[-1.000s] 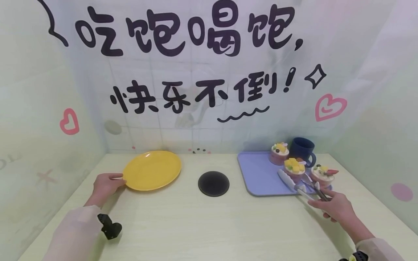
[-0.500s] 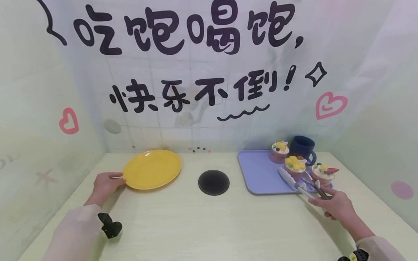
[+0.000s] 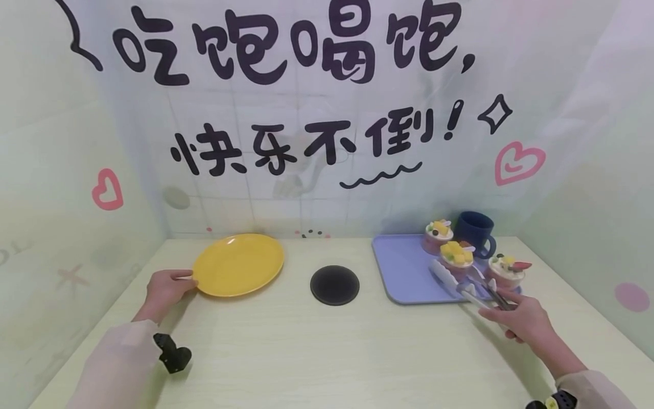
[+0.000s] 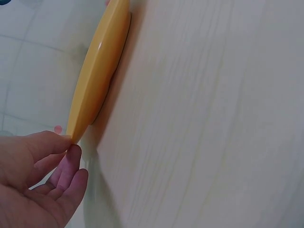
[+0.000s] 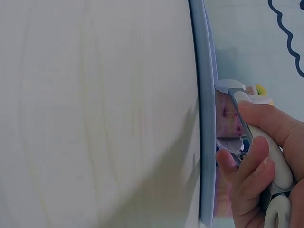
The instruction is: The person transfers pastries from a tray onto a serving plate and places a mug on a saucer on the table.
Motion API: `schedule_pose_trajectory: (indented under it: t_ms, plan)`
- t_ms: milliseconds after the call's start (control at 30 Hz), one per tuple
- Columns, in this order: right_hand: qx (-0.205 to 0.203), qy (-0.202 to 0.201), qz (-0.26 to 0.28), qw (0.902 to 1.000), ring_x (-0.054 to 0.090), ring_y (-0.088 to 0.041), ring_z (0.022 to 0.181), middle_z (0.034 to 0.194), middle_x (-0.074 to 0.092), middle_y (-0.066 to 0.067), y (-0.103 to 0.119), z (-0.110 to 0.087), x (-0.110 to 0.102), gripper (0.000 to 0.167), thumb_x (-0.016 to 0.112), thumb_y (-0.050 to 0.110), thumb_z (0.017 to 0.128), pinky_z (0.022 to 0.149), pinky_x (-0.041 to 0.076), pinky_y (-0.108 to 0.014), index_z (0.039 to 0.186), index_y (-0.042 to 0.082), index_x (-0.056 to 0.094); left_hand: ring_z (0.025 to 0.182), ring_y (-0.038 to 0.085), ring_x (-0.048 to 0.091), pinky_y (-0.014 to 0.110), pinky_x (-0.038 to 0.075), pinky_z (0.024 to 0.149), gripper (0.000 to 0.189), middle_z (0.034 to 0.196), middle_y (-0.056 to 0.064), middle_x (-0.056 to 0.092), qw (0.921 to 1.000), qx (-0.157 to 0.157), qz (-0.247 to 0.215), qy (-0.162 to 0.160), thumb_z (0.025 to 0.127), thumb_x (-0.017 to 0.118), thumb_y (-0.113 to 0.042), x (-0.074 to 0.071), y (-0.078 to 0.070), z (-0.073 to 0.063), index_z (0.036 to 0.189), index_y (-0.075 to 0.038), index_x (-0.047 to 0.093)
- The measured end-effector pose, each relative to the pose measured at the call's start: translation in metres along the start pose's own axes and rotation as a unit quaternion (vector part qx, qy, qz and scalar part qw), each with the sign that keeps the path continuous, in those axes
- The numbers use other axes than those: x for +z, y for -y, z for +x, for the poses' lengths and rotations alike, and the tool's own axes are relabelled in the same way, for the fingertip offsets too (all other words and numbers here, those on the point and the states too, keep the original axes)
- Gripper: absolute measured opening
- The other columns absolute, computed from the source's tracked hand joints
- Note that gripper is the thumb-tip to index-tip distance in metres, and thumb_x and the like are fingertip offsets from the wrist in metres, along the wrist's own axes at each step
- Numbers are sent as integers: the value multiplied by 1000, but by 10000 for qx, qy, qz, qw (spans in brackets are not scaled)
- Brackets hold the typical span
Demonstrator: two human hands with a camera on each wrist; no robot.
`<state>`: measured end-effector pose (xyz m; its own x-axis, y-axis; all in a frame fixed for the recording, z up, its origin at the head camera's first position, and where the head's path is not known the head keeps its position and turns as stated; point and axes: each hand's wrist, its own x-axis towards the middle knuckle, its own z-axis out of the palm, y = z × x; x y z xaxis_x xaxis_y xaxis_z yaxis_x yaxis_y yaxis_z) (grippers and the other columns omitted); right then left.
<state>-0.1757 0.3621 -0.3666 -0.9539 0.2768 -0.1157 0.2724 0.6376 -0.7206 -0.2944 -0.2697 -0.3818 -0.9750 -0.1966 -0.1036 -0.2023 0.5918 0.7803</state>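
My left hand (image 3: 166,289) pinches the near-left rim of a yellow plate (image 3: 239,264); the left wrist view shows the thumb and a finger on the edge of the plate (image 4: 97,71). My right hand (image 3: 525,322) holds a pair of tongs (image 3: 474,295) with pale grey handles. Their two ends stand on either side of a pink dessert cup (image 3: 457,253) topped with yellow cubes. In the right wrist view the thumb lies along one arm of the tongs (image 5: 275,159), and the pink side of the cup (image 5: 228,116) shows between the tips. Whether both tips touch it, I cannot tell.
A blue-violet tray (image 3: 406,272) lies under the dessert cups. Behind stands another fruit-topped cup (image 3: 437,241), and to the right one with a strawberry piece (image 3: 506,272). A dark blue mug (image 3: 474,230) stands at the back. A black round disc (image 3: 334,285) lies mid-table.
The tongs and the dessert cup between their ends have shifted slightly left on the tray. My left hand and the plate stay where they were.
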Motion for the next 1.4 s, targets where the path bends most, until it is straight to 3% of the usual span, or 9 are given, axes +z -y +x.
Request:
schedule_pose_trajectory:
  t_ms: [167,500,767,933,1067,1167,1267,1400]
  plan:
    - [-29,3,-12,10000,49,-14,43,55,46,-2,3,-1,1,97,77,41,69,40,40,-26,139,-5,28,117,43,40,46,44,88,51,130,33,40,10000,-1,-38,37,87,56,-16,0,0,-1,127,13,44]
    - [-231,9,-144,9996,50,-15,44,68,50,-8,9,-4,0,92,75,39,73,40,41,-27,139,-5,29,111,40,47,34,49,75,51,126,33,44,10000,78,0,-36,85,58,-16,-1,2,-1,124,14,46]
    - [-293,34,-115,9995,48,-15,43,65,49,-6,15,-7,0,92,75,39,73,40,41,-27,139,-4,29,112,42,45,39,48,81,51,126,33,44,10000,37,32,-56,85,58,-16,0,2,-1,124,14,47]
    - [-415,36,-57,9991,47,-15,43,68,55,-4,21,-10,0,93,75,40,72,40,40,-26,140,-2,28,106,38,50,32,49,73,50,125,33,45,9999,127,54,-71,85,58,-16,-1,1,-1,123,14,47]
    - [-617,40,-39,9981,48,-15,43,79,60,-8,27,-13,3,91,75,38,73,39,41,-27,140,-3,29,107,38,49,31,49,72,51,125,33,45,9998,161,59,-71,84,59,-17,-1,1,-1,123,14,47]
    - [-827,54,-7,9966,48,-16,42,112,58,-20,31,-13,4,89,75,36,74,39,41,-27,139,-4,29,107,38,49,31,49,72,51,125,33,45,9999,149,35,-54,84,59,-16,-1,2,-1,123,14,47]
    - [-978,19,-31,9952,48,-16,42,127,49,-23,32,-12,6,88,75,37,74,38,41,-28,139,-4,31,108,38,49,32,49,73,52,125,33,45,9999,142,24,-37,84,59,-17,-1,2,-1,124,14,47]
    - [-985,0,-78,9951,47,-16,41,106,60,-22,33,-11,9,88,75,37,73,37,40,-28,138,-4,32,114,42,44,40,48,82,52,128,33,43,9999,103,4,11,85,58,-17,-1,2,0,125,14,45]
